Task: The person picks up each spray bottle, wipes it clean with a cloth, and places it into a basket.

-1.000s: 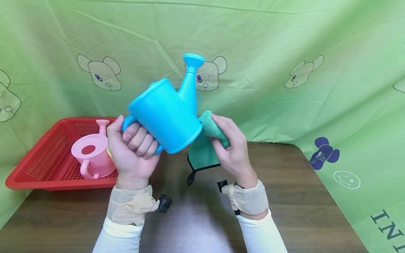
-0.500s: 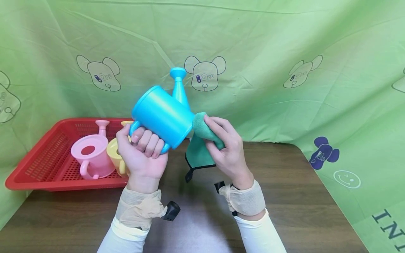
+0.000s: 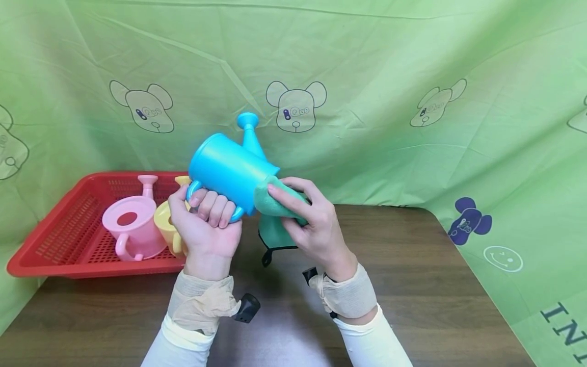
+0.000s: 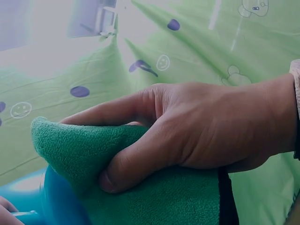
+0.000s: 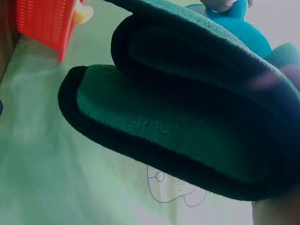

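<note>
A blue watering can [image 3: 229,165] is held tilted above the table, its spout up and its base toward the right. My left hand [image 3: 208,224] grips its handle, fingers curled round it. A green cloth with black edging [image 3: 275,201] is pinched in my right hand [image 3: 316,219] and lies against the can's base end. In the left wrist view the folded cloth [image 4: 84,150] covers part of the blue can [image 4: 61,197], with the right thumb on top. Folds of cloth [image 5: 140,112] fill much of the right wrist view.
On the left of the wooden table [image 3: 412,285] stands a red basket [image 3: 59,224]. Inside it are a pink watering can [image 3: 137,229] and a yellow watering can [image 3: 167,224], partly hidden by my left hand. A green printed curtain [image 3: 367,102] hangs behind.
The blue can has moved down and a little left, tipping further onto its side. My right hand has carried the cloth left and down, over the can's base end.
</note>
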The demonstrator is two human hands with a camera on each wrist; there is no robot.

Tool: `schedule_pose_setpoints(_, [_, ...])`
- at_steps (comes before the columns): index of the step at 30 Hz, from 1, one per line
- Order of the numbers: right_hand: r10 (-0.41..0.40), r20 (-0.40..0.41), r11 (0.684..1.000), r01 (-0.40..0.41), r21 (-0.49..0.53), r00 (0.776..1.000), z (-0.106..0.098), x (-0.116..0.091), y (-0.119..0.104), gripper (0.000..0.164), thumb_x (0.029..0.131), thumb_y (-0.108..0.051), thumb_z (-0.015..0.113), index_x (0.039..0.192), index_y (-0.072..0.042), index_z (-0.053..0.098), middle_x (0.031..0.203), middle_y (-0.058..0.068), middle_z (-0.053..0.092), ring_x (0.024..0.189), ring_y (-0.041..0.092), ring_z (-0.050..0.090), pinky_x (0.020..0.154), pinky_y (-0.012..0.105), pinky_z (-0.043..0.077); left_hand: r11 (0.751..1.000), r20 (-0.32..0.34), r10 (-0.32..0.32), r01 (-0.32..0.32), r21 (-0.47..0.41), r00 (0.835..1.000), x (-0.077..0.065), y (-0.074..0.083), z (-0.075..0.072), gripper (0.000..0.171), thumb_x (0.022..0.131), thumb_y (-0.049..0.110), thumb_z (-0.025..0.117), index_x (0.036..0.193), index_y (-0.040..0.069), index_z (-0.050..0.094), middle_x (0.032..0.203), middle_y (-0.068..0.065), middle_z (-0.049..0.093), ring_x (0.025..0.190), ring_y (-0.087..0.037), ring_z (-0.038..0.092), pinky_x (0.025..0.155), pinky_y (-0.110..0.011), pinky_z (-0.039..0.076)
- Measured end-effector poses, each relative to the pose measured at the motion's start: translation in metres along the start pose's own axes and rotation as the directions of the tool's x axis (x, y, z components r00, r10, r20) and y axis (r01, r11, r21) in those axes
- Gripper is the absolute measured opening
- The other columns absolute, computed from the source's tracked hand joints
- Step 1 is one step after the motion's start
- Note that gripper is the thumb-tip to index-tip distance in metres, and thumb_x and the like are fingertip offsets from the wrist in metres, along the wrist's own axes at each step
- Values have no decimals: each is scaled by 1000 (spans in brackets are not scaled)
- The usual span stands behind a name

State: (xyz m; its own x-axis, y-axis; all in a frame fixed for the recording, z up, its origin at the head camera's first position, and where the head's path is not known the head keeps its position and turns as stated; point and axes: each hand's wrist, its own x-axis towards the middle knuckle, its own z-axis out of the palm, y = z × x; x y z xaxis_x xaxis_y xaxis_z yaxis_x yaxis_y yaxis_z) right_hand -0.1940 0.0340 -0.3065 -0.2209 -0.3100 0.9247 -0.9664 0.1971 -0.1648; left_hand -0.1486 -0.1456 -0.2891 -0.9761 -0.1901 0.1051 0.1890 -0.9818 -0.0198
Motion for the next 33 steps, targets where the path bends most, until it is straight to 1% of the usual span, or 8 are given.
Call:
schedule_pose_setpoints(5, [24, -41, 999, -26, -47, 999, -2, 0, 1, 44, 81, 1, 56, 120, -15, 67, 118, 12, 59, 108, 22, 58, 90, 34, 47, 1000, -18, -22, 22, -8, 1000, -1, -2, 0, 38, 90, 33, 49, 60, 14, 36, 48, 0, 30, 40, -13, 24, 40, -23, 22])
schedule_pose_setpoints(12, [136, -142, 983, -151, -101, 980, -7, -2, 8, 47, 79, 2, 57, 122, -15, 67, 118, 9, 60, 107, 17, 57, 90, 34, 47, 997, -8, -69, 68, -25, 998, -6, -4, 3, 38, 89, 34, 50, 61, 14, 36, 48, 0, 30, 41, -13, 24, 40, -23, 22])
schedule_pose_setpoints(15, [175, -166, 974, -195, -112, 970, -7, -3, 10, 48, 79, 3, 57, 124, -15, 66, 116, 8, 61, 106, 15, 56, 88, 33, 47, 997, 16, -71, 72, -34, 997, -9, -4, 5, 37, 89, 34, 50, 61, 14, 36, 49, 0, 30, 41, -13, 24, 41, -23, 22])
schedule_pose_setpoints(18, [209, -169, 966, -230, -119, 963, -6, -4, 11, 51, 79, 4, 56, 126, -15, 64, 116, 7, 62, 104, 14, 56, 87, 33, 47, 995, 70, -68, 72, -65, 995, -13, -6, 6, 37, 90, 33, 48, 61, 13, 36, 49, -1, 30, 41, -13, 24, 42, -23, 22])
schedule_pose_setpoints(22, [241, -149, 959, -259, -118, 959, -5, -5, 12, 51, 80, 3, 57, 128, -14, 63, 117, 6, 62, 105, 15, 56, 88, 34, 47, 990, 158, -56, 76, -121, 986, -15, -8, 7, 37, 91, 33, 43, 61, 12, 37, 49, -1, 30, 40, -14, 25, 42, -24, 22])
schedule_pose_setpoints(27, [257, -105, 957, -268, -111, 961, -3, -7, 13, 50, 82, 0, 58, 129, -14, 62, 118, 5, 62, 106, 16, 57, 90, 34, 47, 982, 226, -41, 81, -171, 973, -17, -9, 8, 39, 91, 34, 42, 61, 11, 37, 49, -1, 30, 40, -14, 25, 41, -24, 21])
schedule_pose_setpoints(30, [264, -50, 958, -268, -105, 963, -2, -8, 13, 49, 83, -1, 59, 130, -14, 61, 117, 5, 61, 106, 17, 57, 89, 34, 47, 981, 259, -22, 71, -181, 966, -17, -7, 9, 40, 92, 35, 41, 60, 11, 36, 49, -1, 29, 40, -13, 24, 41, -24, 20])
schedule_pose_setpoints(33, [267, 31, 959, -262, -104, 963, -1, -9, 12, 48, 84, -3, 59, 130, -14, 61, 118, 5, 61, 106, 16, 57, 88, 33, 48, 986, 275, 17, 30, -165, 961, -17, -5, 10, 40, 93, 34, 39, 61, 11, 36, 49, -1, 29, 40, -13, 25, 41, -24, 21])
